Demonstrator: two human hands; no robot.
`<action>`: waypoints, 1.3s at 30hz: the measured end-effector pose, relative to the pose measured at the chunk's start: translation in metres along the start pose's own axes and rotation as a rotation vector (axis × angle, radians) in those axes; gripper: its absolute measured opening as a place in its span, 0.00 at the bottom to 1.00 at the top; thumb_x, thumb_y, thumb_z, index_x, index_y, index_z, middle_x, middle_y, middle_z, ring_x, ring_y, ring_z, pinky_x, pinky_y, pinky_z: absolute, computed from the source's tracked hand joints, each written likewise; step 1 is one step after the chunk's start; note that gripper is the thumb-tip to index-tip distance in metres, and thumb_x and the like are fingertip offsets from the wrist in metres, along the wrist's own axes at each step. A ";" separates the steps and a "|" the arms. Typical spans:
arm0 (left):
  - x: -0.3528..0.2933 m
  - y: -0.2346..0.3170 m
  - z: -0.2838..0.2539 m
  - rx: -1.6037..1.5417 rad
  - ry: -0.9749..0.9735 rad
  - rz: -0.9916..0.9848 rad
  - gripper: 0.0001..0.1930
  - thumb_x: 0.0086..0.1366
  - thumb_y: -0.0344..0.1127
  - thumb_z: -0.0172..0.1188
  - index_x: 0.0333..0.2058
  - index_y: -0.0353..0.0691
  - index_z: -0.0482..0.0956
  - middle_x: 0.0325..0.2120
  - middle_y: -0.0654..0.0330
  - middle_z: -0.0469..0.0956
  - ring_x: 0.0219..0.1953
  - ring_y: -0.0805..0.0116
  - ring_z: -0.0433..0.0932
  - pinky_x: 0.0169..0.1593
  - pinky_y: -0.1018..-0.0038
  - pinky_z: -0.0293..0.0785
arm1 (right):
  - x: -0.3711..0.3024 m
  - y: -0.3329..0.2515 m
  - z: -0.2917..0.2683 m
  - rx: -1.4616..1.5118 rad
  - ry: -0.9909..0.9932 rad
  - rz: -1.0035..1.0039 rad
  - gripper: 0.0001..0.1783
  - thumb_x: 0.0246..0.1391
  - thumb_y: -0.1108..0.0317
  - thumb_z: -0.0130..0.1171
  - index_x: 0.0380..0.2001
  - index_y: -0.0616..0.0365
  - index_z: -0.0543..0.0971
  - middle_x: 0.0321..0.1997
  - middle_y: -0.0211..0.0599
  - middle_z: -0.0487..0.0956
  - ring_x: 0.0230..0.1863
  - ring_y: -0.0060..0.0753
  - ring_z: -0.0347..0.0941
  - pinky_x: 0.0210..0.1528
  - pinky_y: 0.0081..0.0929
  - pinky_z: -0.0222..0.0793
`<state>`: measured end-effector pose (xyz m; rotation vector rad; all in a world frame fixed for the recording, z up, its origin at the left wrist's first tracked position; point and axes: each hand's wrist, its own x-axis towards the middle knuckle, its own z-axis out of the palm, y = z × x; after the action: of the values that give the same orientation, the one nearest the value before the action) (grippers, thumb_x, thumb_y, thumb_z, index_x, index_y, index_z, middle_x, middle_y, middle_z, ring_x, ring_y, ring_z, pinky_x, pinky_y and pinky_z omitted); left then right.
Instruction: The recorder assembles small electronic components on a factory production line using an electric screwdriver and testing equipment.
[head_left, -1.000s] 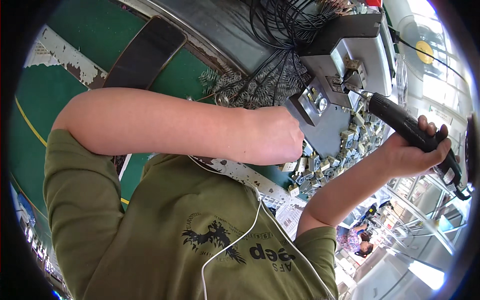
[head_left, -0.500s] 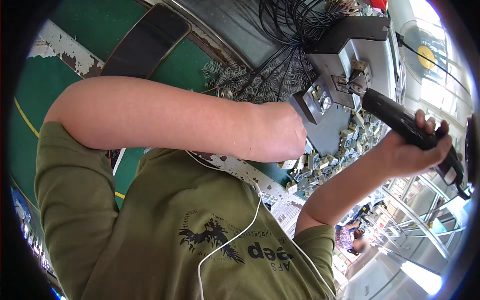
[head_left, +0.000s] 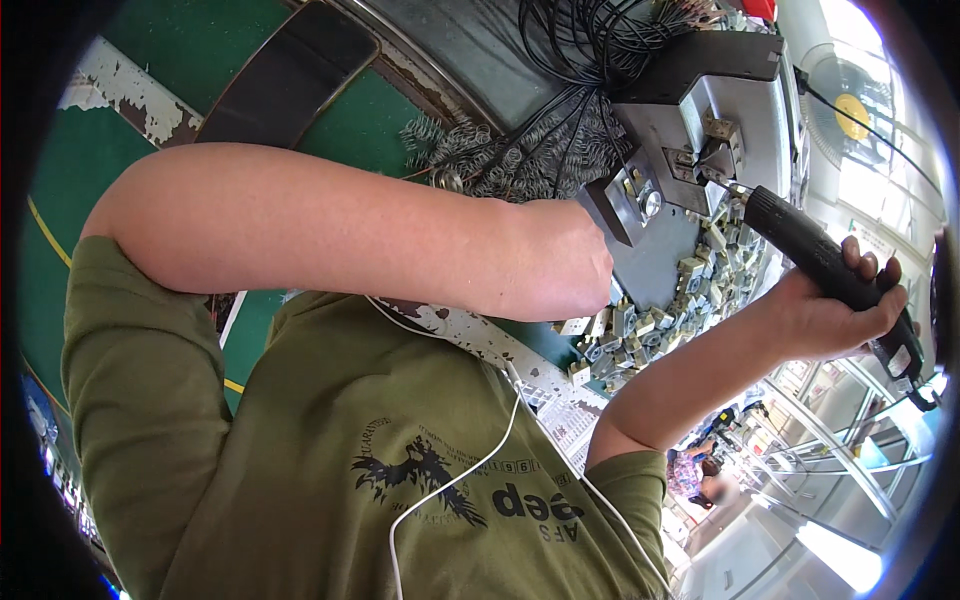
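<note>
My right hand is wrapped around a black electric screwdriver. The screwdriver slants up to the left, and its thin bit points at a small metal clamp on the face of a grey steel fixture. Whether the bit touches anything there I cannot tell. My left hand is closed like a fist, back of the hand toward me, beside a dark metal block with a round silver knob. Its fingers are turned away, so anything in them is hidden.
Small metal and plastic connector parts lie heaped right of my left hand. Coil springs and a bundle of black cables lie beyond it. A dark stool seat stands at upper left. A fan and another person are at right.
My right hand has drawn the screwdriver slightly back, right and down from the fixture, so more of the bit shows. The left hand has hardly moved.
</note>
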<state>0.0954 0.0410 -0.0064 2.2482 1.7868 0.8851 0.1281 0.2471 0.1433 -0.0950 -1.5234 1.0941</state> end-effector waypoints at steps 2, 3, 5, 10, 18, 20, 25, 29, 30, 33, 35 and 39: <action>-0.002 0.000 -0.002 0.006 0.039 0.014 0.07 0.49 0.31 0.64 0.26 0.37 0.87 0.27 0.54 0.86 0.33 0.56 0.87 0.35 0.63 0.82 | 0.003 0.000 -0.005 0.004 -0.022 0.015 0.15 0.57 0.61 0.65 0.41 0.58 0.74 0.34 0.36 0.78 0.30 0.28 0.74 0.34 0.27 0.77; -0.002 0.000 -0.003 0.005 0.041 0.013 0.07 0.49 0.31 0.64 0.26 0.37 0.87 0.27 0.54 0.86 0.33 0.56 0.87 0.35 0.63 0.82 | 0.004 0.000 -0.006 -0.004 -0.029 0.025 0.15 0.57 0.61 0.65 0.40 0.58 0.74 0.36 0.36 0.78 0.31 0.28 0.74 0.34 0.27 0.77; -0.002 -0.001 -0.003 0.015 0.015 0.027 0.07 0.48 0.31 0.64 0.26 0.37 0.87 0.26 0.54 0.86 0.33 0.57 0.87 0.34 0.63 0.82 | 0.001 -0.001 -0.002 -0.015 -0.035 0.035 0.15 0.57 0.61 0.65 0.40 0.58 0.73 0.38 0.36 0.79 0.31 0.29 0.74 0.34 0.27 0.77; -0.004 -0.001 -0.006 0.028 0.052 0.045 0.07 0.48 0.31 0.64 0.26 0.38 0.87 0.26 0.55 0.86 0.33 0.58 0.87 0.33 0.64 0.82 | 0.003 -0.003 -0.002 -0.029 -0.026 0.021 0.14 0.58 0.63 0.64 0.40 0.58 0.73 0.38 0.36 0.79 0.31 0.29 0.75 0.33 0.29 0.77; -0.012 -0.002 -0.015 0.011 -0.040 0.031 0.05 0.58 0.35 0.63 0.29 0.43 0.83 0.29 0.62 0.83 0.36 0.65 0.84 0.37 0.67 0.78 | 0.002 -0.003 -0.007 -0.043 -0.033 0.016 0.13 0.58 0.65 0.64 0.41 0.53 0.70 0.40 0.39 0.79 0.31 0.29 0.74 0.31 0.29 0.75; -0.014 -0.001 -0.014 0.014 -0.004 0.013 0.05 0.58 0.36 0.62 0.29 0.43 0.83 0.29 0.63 0.82 0.37 0.65 0.84 0.38 0.66 0.78 | 0.000 -0.004 -0.005 -0.032 -0.041 0.011 0.13 0.59 0.65 0.64 0.41 0.53 0.70 0.40 0.40 0.79 0.31 0.30 0.74 0.31 0.29 0.75; -0.013 0.001 -0.012 0.016 -0.005 0.008 0.05 0.59 0.36 0.62 0.28 0.43 0.83 0.29 0.63 0.82 0.37 0.64 0.84 0.38 0.66 0.78 | 0.004 -0.004 -0.009 -0.071 -0.026 0.040 0.14 0.58 0.65 0.65 0.41 0.54 0.71 0.41 0.40 0.80 0.31 0.30 0.74 0.31 0.28 0.74; -0.014 0.001 -0.011 0.020 -0.022 0.017 0.05 0.59 0.36 0.62 0.28 0.43 0.84 0.29 0.63 0.82 0.37 0.64 0.84 0.37 0.66 0.78 | 0.004 -0.004 -0.009 -0.097 -0.025 0.041 0.15 0.58 0.64 0.66 0.42 0.55 0.72 0.41 0.40 0.80 0.33 0.30 0.73 0.32 0.28 0.74; -0.015 0.000 -0.009 0.017 -0.019 0.017 0.05 0.59 0.36 0.62 0.28 0.43 0.84 0.29 0.63 0.82 0.37 0.64 0.84 0.37 0.66 0.78 | 0.004 -0.004 -0.010 -0.089 -0.041 0.055 0.15 0.58 0.64 0.66 0.42 0.55 0.72 0.41 0.40 0.80 0.33 0.30 0.73 0.32 0.28 0.74; -0.018 -0.002 -0.010 -0.015 0.002 0.017 0.05 0.58 0.35 0.62 0.28 0.44 0.84 0.29 0.63 0.82 0.37 0.65 0.84 0.38 0.67 0.78 | -0.001 -0.004 -0.003 -0.091 -0.035 0.065 0.14 0.59 0.64 0.66 0.42 0.55 0.72 0.41 0.39 0.80 0.34 0.29 0.73 0.33 0.28 0.74; -0.018 -0.002 -0.014 -0.006 -0.035 0.010 0.04 0.58 0.35 0.62 0.28 0.44 0.84 0.29 0.63 0.83 0.38 0.65 0.84 0.38 0.67 0.78 | -0.004 -0.005 -0.001 -0.097 -0.004 0.057 0.14 0.59 0.64 0.66 0.42 0.55 0.72 0.41 0.39 0.80 0.35 0.29 0.73 0.33 0.28 0.74; -0.014 -0.001 -0.023 0.061 -0.060 0.037 0.04 0.58 0.35 0.62 0.29 0.44 0.83 0.30 0.63 0.83 0.38 0.66 0.84 0.40 0.68 0.79 | 0.001 -0.006 -0.010 -0.088 0.007 0.059 0.15 0.61 0.62 0.66 0.44 0.56 0.73 0.44 0.41 0.81 0.36 0.30 0.75 0.35 0.30 0.76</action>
<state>0.0811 0.0227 0.0073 2.3259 1.7760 0.7705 0.1392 0.2499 0.1469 -0.2050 -1.5713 1.0717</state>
